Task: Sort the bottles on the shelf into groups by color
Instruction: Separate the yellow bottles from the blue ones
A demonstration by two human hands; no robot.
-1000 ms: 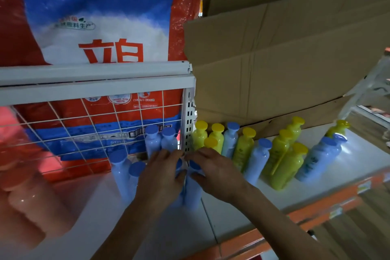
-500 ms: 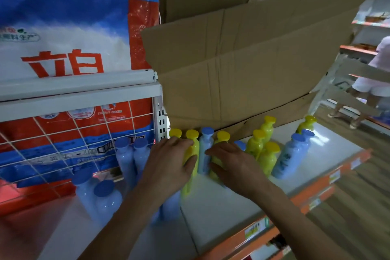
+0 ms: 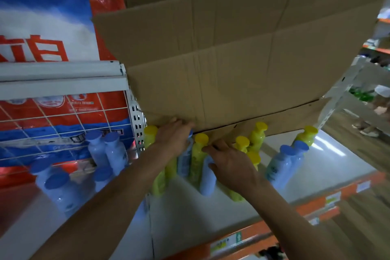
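Left grip (image 3: 175, 137) curls over a blue bottle (image 3: 184, 161), right grip (image 3: 232, 162) clasps a second blue bottle (image 3: 207, 179), among yellow bottles (image 3: 198, 154) at the shelf's (image 3: 211, 217) back.

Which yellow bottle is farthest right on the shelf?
The yellow bottle behind the pair of blue bottles, apart at the right end; every other yellow one stands in the cluster further left.

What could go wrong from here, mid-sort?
Tight cluster: left hand holds the rear blue bottle, right hand the front blue bottle, both wedged among yellow bottles; pulling them out may topple neighbours.
The cardboard box overhangs the back row, so a lifted bottle or knuckles may snag its edge.
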